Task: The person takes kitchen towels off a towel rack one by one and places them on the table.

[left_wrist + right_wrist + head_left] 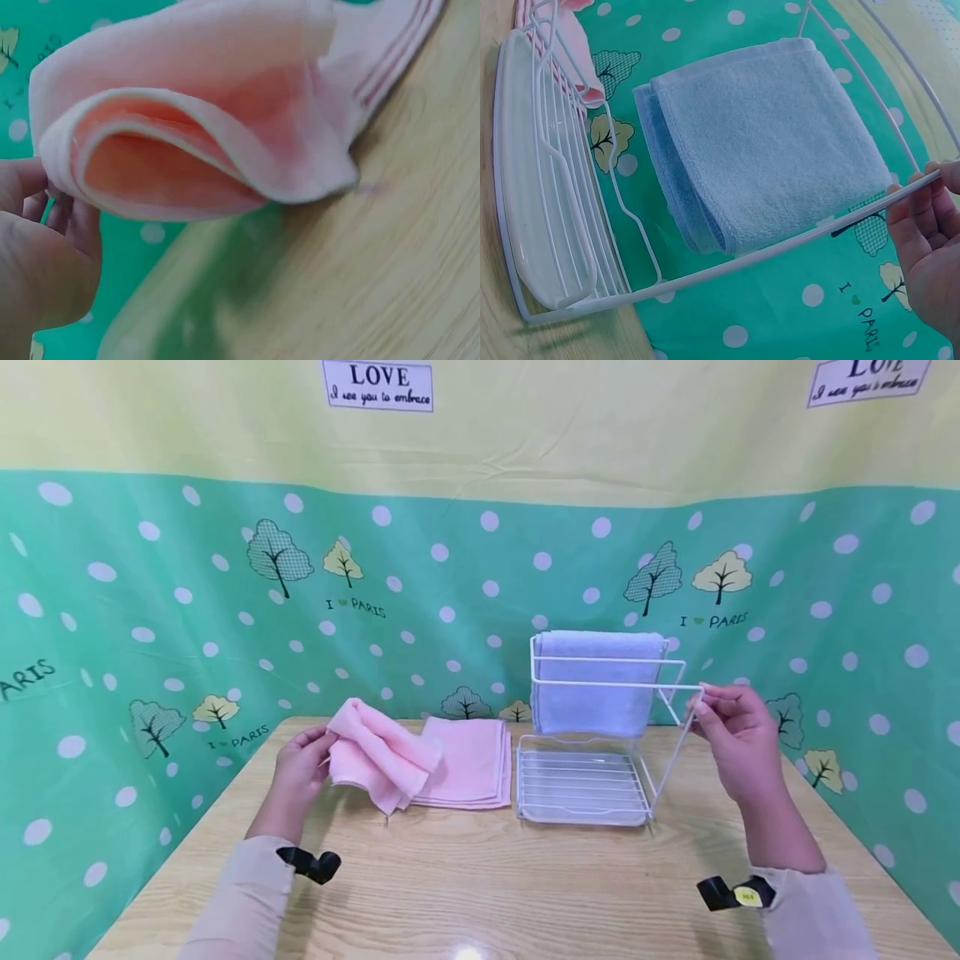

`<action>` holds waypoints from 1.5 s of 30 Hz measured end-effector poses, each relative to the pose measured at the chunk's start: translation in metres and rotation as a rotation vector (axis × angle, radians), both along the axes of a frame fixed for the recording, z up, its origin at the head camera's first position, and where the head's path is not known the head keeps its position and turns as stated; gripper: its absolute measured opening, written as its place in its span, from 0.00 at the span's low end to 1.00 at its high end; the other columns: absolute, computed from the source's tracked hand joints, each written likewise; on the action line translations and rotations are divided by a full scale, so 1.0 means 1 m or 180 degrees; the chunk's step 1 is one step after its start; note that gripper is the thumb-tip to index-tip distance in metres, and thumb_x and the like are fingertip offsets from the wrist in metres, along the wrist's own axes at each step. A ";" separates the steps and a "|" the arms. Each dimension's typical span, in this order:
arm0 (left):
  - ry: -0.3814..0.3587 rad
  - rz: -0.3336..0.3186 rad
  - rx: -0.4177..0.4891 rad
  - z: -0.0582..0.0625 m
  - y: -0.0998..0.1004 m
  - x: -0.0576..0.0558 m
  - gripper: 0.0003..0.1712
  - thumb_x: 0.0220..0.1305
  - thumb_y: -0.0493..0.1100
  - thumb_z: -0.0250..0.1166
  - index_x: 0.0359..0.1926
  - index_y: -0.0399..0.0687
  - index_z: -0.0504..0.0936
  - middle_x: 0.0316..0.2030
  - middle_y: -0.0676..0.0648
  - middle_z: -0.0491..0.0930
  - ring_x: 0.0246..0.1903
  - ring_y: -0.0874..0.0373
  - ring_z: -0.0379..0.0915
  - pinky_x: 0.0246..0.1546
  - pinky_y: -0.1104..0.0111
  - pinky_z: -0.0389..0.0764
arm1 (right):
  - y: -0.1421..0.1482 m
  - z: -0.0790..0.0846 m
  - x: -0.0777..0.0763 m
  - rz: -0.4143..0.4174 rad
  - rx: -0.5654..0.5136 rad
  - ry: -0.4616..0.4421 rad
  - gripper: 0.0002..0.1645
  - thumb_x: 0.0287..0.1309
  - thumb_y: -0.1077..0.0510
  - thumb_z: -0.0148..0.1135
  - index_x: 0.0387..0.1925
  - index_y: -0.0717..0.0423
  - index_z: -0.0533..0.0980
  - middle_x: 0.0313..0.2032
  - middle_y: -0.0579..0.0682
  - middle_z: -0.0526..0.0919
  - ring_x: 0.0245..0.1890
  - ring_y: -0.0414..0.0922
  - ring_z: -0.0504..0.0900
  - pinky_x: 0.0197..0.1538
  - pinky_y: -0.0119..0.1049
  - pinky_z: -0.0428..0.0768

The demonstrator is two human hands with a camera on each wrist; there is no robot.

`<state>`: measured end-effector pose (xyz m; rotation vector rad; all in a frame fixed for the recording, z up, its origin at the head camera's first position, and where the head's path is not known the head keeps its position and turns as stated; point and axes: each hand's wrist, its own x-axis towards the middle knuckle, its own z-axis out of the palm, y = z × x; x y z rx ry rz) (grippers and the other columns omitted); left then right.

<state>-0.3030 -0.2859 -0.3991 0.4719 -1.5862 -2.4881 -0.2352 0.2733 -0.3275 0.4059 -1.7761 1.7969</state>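
Note:
My left hand (302, 766) pinches the edge of a pink towel (378, 752), which hangs in loose folds above the table's left side. Seen from the left wrist, the towel (187, 150) curls open in a loop beside the fingers. Behind it lies a stack of folded pink towels (468, 768). With my right hand (738, 739) I grip the upper corner of a white wire rack (618, 685). A folded blue towel (592, 693) drapes over the rack's rear bar; the right wrist view shows this towel (765, 142) hanging in layers.
At the rack's base is a white tray (585, 814) under a wire grid. The wooden table (480, 885) extends toward me. A green and yellow curtain (465, 585) with dots and trees stands right behind the table.

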 end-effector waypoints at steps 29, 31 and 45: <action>-0.0765 0.0216 -0.1869 -0.044 -0.051 -0.020 0.27 0.69 0.45 0.61 0.66 0.44 0.70 0.59 0.41 0.72 0.44 0.58 0.75 0.36 0.75 0.79 | -0.003 0.003 -0.002 0.0128 -0.0189 0.0058 0.12 0.64 0.71 0.56 0.49 0.66 0.74 0.38 0.50 0.83 0.40 0.41 0.83 0.43 0.29 0.82; -0.0747 0.0144 -0.1868 -0.044 -0.051 -0.019 0.29 0.70 0.47 0.60 0.69 0.46 0.68 0.63 0.40 0.69 0.49 0.55 0.73 0.39 0.75 0.79 | -0.003 0.002 -0.002 0.0129 -0.0192 0.0063 0.12 0.64 0.71 0.56 0.49 0.67 0.74 0.38 0.50 0.83 0.40 0.41 0.83 0.43 0.29 0.82; -0.0312 -0.0539 -0.3183 -0.029 -0.060 -0.007 0.36 0.60 0.42 0.71 0.67 0.40 0.70 0.62 0.31 0.67 0.58 0.38 0.65 0.47 0.64 0.80 | -0.001 0.001 -0.001 0.0079 -0.0184 0.0039 0.12 0.64 0.70 0.57 0.49 0.67 0.74 0.38 0.50 0.83 0.40 0.41 0.83 0.43 0.29 0.82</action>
